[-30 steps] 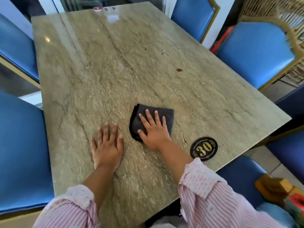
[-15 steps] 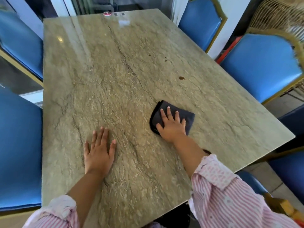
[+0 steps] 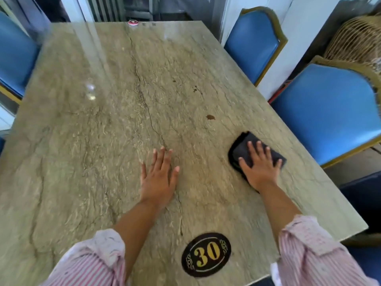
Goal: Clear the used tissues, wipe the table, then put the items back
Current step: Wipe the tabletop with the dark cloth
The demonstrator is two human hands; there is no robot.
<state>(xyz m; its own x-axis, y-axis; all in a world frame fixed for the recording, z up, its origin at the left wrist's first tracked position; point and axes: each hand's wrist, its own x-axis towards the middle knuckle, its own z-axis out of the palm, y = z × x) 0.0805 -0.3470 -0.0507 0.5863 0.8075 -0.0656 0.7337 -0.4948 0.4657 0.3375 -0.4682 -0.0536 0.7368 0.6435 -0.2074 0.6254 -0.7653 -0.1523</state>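
Observation:
A folded dark grey cloth [image 3: 242, 146] lies flat on the stone table [image 3: 103, 141] near its right edge. My right hand [image 3: 260, 165] presses down on the cloth, fingers spread over it. My left hand [image 3: 158, 178] rests flat on the bare tabletop in the middle, fingers apart, holding nothing. A brown stain [image 3: 210, 117] sits a little beyond and left of the cloth. Smaller dark specks [image 3: 194, 89] lie farther back. No tissues are in view.
An oval black plaque with a gold "30" [image 3: 206, 254] is stuck near the front edge. A small red and white thing [image 3: 133, 23] sits at the far edge. Blue chairs [image 3: 327, 108] stand along the right and left [image 3: 14, 52] sides.
My right hand has slid the cloth to the right, from the middle of the table towards its right edge. My left hand stays flat on the table.

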